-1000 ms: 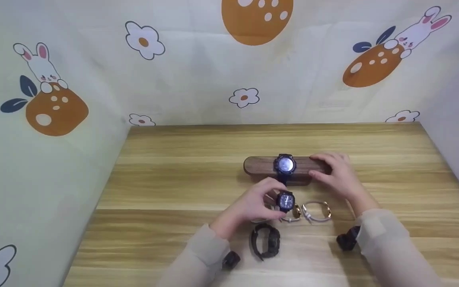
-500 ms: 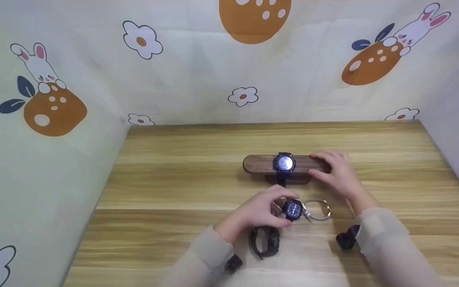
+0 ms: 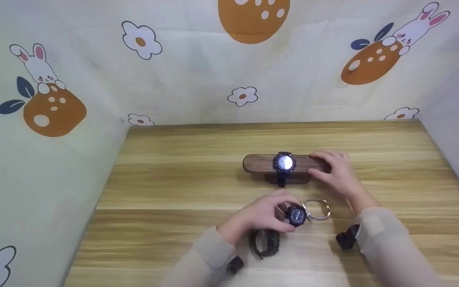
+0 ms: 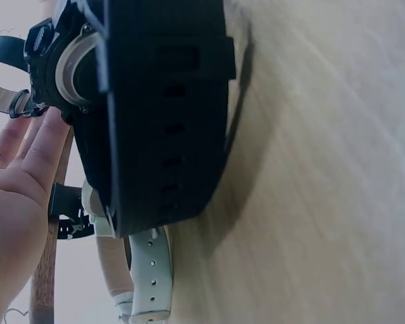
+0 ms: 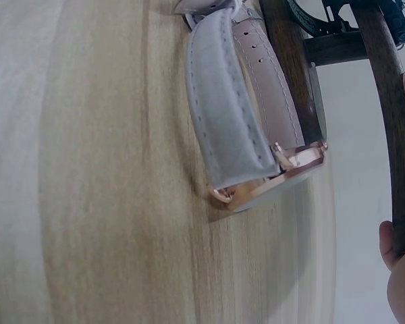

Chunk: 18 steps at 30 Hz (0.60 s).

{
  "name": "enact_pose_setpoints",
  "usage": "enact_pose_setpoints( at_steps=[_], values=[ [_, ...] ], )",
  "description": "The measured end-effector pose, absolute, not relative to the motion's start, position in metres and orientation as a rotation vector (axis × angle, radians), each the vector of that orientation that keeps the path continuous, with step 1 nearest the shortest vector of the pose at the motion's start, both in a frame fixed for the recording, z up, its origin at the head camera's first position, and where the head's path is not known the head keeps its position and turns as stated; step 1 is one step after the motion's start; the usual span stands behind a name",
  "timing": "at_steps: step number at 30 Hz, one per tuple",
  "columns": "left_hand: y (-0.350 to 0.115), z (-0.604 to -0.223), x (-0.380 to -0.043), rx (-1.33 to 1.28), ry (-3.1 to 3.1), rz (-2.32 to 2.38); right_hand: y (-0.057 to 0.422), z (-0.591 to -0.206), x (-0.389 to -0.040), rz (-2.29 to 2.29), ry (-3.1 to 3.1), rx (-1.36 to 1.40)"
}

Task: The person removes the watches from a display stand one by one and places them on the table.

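My left hand [image 3: 264, 210] pinches a black wristwatch [image 3: 297, 215] with a squarish dark dial, thumb on the near side and fingers on the far side. Behind it my right hand [image 3: 339, 174] grips the right end of a dark wooden watch stand [image 3: 259, 164]. Strapped over the stand's bar is another black watch [image 3: 285, 162] with a bright round face. Just right of the held watch lies a watch with a pale strap [image 5: 223, 101] and a rose-gold case. A second light-strapped watch [image 4: 150, 270] shows in the left wrist view; the left hand hides it from the head view.
A chunky black watch [image 3: 271, 243] stands on its side on the wooden table [image 3: 165, 171], close below my left hand. Small black objects [image 3: 235, 264] sit near both sleeves. Printed cloth walls [image 3: 189, 71] rise behind and beside the table.
My left hand has carried the black wristwatch toward me and to the right, away from the stand and over the pale-strapped watches. My right hand stays on the stand.
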<state>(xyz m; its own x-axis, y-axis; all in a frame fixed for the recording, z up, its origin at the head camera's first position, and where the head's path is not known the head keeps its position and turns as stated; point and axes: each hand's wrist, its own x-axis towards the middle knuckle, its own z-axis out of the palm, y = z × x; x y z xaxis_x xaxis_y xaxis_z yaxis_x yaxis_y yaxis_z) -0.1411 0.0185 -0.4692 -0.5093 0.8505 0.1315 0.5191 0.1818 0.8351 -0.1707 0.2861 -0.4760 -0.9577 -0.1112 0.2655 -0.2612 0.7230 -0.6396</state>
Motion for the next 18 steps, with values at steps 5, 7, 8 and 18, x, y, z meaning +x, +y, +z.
enact_pose_setpoints(
  at_steps=[5,7,8,18],
  values=[
    [0.0189,-0.4689,-0.1387,1.31,2.158,1.156,0.2848,-0.4735,-0.1706,1.052,-2.751,0.289],
    [0.0191,-0.4696,-0.1377,1.314,2.166,1.143,0.2842,-0.4727,-0.1707,1.052,-2.755,0.293],
    [0.0192,-0.4697,-0.1372,1.319,2.174,1.134,0.2841,-0.4725,-0.1708,1.051,-2.754,0.297],
    [0.022,-0.4723,-0.133,1.363,2.192,1.085,0.284,-0.4739,-0.1707,1.012,-2.708,0.331]
  ],
)
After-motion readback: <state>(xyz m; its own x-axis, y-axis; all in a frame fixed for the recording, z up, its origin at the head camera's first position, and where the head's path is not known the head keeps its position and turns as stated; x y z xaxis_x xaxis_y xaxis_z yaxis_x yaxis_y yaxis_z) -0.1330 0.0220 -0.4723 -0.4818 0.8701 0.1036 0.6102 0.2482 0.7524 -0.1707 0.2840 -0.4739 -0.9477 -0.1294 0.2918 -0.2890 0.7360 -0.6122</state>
